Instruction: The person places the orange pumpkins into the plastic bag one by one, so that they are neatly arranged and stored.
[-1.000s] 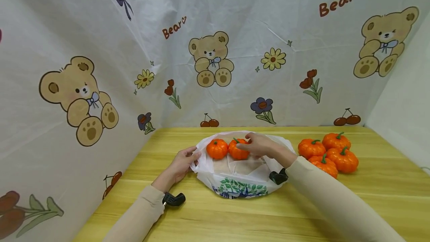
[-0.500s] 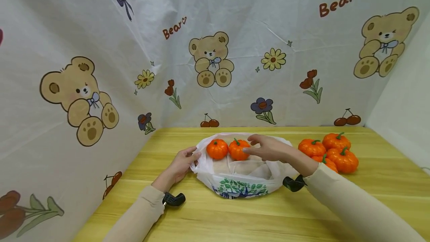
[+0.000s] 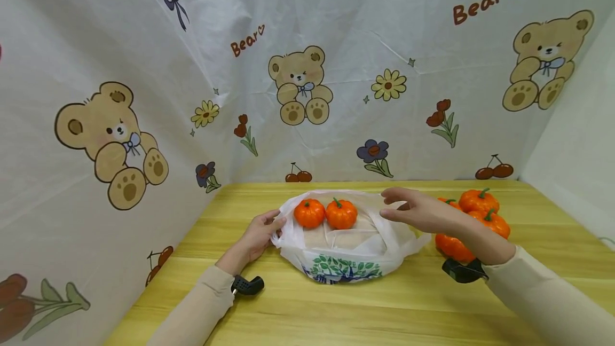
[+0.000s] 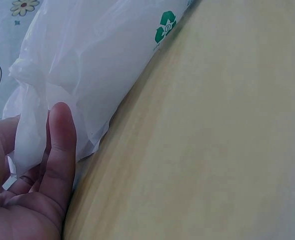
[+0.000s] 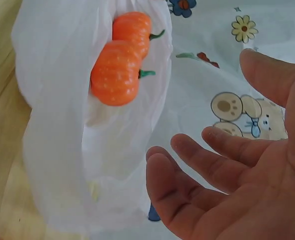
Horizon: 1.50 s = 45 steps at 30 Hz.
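Observation:
A white plastic bag [image 3: 346, 244] printed with a green tree lies mouth-up on the table. Two small orange pumpkins [image 3: 309, 213] with green stems sit side by side in its left half. At the bag's left edge my left hand [image 3: 259, 234] pinches the rim, and the left wrist view shows the plastic [image 4: 32, 125] between thumb and fingers. My right hand [image 3: 423, 211] hovers over the bag's right side, fingers spread and holding nothing. In the right wrist view its relaxed fingers [image 5: 212, 165] are apart from the pumpkins [image 5: 116, 72].
Several more orange pumpkins [image 3: 480, 202] stand in a group on the wooden table [image 3: 336, 314] to the right, partly hidden by my right forearm. A bear-print sheet [image 3: 336, 148] hangs behind and at the left; a white wall [image 3: 572, 159] is at the right.
My right hand has let go of the second pumpkin and drawn back to the right, off the bag's middle. The left hand stays at the rim.

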Tool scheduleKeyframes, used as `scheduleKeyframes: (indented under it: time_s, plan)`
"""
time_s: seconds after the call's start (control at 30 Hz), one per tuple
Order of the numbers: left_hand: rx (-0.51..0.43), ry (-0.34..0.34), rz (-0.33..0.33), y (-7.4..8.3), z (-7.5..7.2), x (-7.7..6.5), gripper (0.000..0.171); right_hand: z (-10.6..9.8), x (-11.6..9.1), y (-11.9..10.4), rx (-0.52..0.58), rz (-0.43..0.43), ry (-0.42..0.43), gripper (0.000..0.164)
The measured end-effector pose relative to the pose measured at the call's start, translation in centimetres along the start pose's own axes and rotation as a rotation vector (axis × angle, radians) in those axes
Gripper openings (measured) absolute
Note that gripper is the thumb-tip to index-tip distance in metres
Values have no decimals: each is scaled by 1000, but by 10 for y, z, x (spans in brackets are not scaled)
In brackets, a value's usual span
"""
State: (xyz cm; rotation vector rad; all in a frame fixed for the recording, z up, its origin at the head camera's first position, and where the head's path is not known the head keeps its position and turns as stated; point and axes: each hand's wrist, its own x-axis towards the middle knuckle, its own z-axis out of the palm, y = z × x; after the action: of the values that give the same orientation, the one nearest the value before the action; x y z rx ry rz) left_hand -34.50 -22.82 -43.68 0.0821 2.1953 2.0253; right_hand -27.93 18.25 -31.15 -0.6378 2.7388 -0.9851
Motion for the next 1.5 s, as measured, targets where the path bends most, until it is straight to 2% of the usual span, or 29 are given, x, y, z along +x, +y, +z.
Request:
scheduleKeyframes:
  time_s: [0.23,0.53,0.87,1.2,1.5]
  plan:
    - [18,21,-2,1,0,1,60,-16,-25,18,-13,-9,48,71]
    - [14,11,-4,0,0,1,60,-27,-50,44,-17,-90,108,56]
    - [-2,10,-3,-1,0,2,59,-45,-72,89,-53,-51,177,57]
    - [-2,10,0,-1,0,0,60,-51,-79,127,-10,-21,180,61]
    - [0,9,0,-1,0,0,61,-42,-78,138,-18,-31,131,66]
